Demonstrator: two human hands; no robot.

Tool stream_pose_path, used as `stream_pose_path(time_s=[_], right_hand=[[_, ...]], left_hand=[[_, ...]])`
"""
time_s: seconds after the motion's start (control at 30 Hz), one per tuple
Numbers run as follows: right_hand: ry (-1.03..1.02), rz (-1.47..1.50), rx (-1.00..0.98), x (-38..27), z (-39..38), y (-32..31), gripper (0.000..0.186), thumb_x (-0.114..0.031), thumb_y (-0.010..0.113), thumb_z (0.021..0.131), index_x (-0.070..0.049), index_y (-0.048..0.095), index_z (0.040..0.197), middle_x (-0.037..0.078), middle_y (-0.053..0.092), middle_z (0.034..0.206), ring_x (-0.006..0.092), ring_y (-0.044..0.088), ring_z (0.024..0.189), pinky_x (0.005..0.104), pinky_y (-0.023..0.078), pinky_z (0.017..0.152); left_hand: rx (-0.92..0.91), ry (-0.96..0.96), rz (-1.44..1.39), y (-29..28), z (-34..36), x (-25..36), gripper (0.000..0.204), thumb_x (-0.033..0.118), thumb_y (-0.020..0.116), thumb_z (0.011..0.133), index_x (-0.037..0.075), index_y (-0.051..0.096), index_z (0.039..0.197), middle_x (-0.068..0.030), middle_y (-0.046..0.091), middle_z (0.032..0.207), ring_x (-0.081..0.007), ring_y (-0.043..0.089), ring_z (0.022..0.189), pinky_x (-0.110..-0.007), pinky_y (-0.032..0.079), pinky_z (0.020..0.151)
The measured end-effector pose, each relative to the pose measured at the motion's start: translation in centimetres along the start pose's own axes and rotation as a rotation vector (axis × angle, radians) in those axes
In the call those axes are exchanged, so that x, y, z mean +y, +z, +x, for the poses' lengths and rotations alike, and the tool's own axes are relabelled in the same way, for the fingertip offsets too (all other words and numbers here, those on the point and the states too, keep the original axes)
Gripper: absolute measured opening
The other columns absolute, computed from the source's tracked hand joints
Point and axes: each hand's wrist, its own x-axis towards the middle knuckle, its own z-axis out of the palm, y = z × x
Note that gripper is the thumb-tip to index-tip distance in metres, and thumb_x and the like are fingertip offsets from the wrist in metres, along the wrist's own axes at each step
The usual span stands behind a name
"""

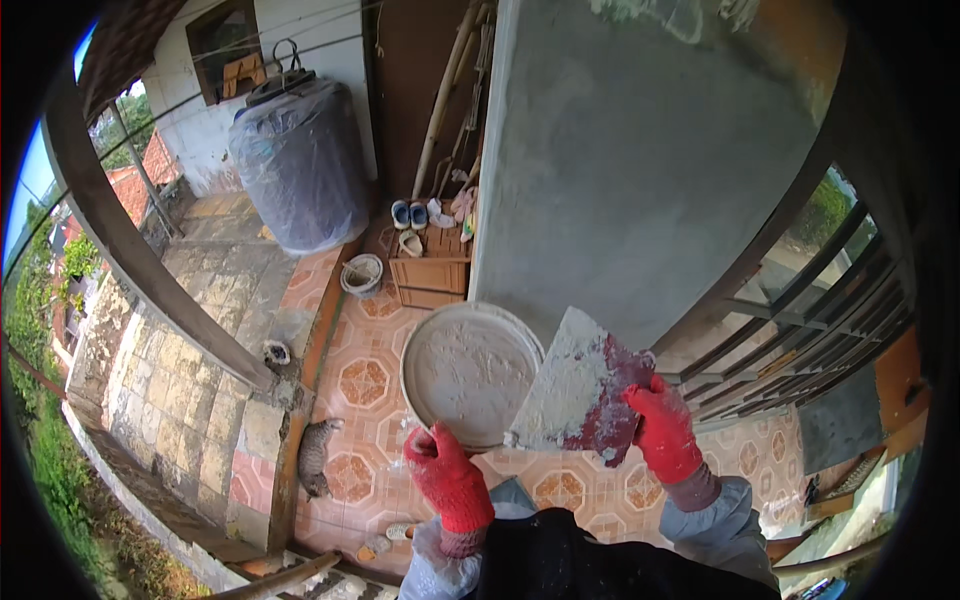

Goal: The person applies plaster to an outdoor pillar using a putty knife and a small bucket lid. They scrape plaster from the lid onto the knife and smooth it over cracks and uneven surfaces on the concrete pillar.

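Note:
My left hand (446, 475), in a red glove, is closed on the near-left rim of a round, shallow tray (466, 365) coated with wet grey plaster. My right hand (662, 425), also red-gloved, grips a flat maroon board (615, 405) caked with pale plaster, tilted just right of the tray, its lower left corner close to the tray's rim. Behind them is a grey plastered wall (640, 170).
A grey tabby cat (316, 455) lies left on the tiled floor (365, 480), beside a step. Behind are a bucket (361, 285), a wooden cabinet (428, 280) with shoes, and a plastic-wrapped tank (298, 165). A post (150, 270) stands left; a metal railing (790, 340) runs right.

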Motion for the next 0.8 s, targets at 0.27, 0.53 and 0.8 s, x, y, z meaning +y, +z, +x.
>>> stream_pose_path(time_s=[0.27, 0.53, 0.8], right_hand=[[-0.618, 0.518, -0.106, -17.9, -10.0, -2.8, 0.034, -0.007, 0.048, 0.086, -0.007, 0.043, 0.119, 0.007, 0.057, 0.101, 0.0228, 0.06, 0.089, 0.0352, 0.053, 0.073], [-1.247, 0.381, 0.379, -26.8, -5.3, -5.9, 0.032, 0.002, 0.053, 0.082, 0.007, 0.047, 0.113, 0.017, 0.056, 0.109, 0.0286, 0.059, 0.093, 0.0366, 0.052, 0.077], [-1.495, 0.222, 0.16, -28.2, -4.3, -4.0, 0.029, 0.0, 0.059, 0.078, 0.011, 0.054, 0.104, 0.021, 0.062, 0.094, 0.0261, 0.062, 0.085, 0.0326, 0.05, 0.078]], left_hand=[[-0.16, 0.733, 0.73, -4.3, -8.3, 11.0, 0.036, 0.006, 0.061, 0.071, 0.008, 0.052, 0.106, -0.0163, 0.052, 0.086, -0.0336, 0.052, 0.077, -0.043, 0.042, 0.061], [-0.275, 0.936, 0.634, -3.8, -11.0, 13.7, 0.035, 0.001, 0.053, 0.07, 0.001, 0.053, 0.105, -0.0144, 0.054, 0.074, -0.0338, 0.051, 0.072, -0.043, 0.04, 0.061], [-0.299, 0.964, 0.591, -6.1, -11.9, 14.2, 0.038, 0.001, 0.053, 0.07, -0.001, 0.053, 0.108, -0.0096, 0.054, 0.064, -0.0295, 0.05, 0.066, -0.04, 0.041, 0.061]])
